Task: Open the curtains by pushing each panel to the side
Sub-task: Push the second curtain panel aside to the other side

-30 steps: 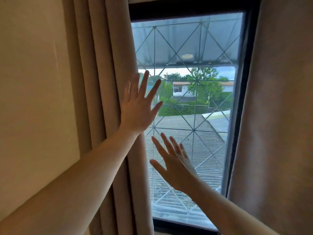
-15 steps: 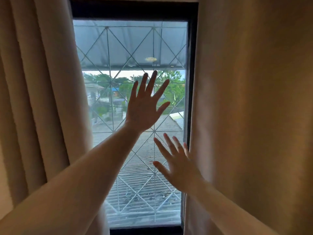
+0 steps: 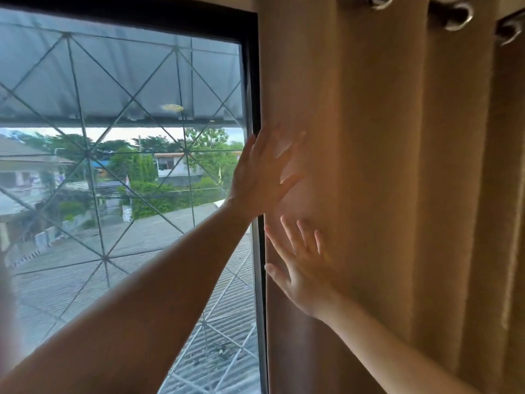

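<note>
Left hand flat, fingers spread, palm on the inner edge of the right curtain, just beside the window frame. Right hand lower down, also flat and spread, pressed on the same panel near its edge. Neither hand grips fabric. Curtain hangs in vertical folds from metal rings at top right, its edge overlapping the frame's right side. Glass with diamond grille uncovered to the left; rooftops and trees beyond.
</note>
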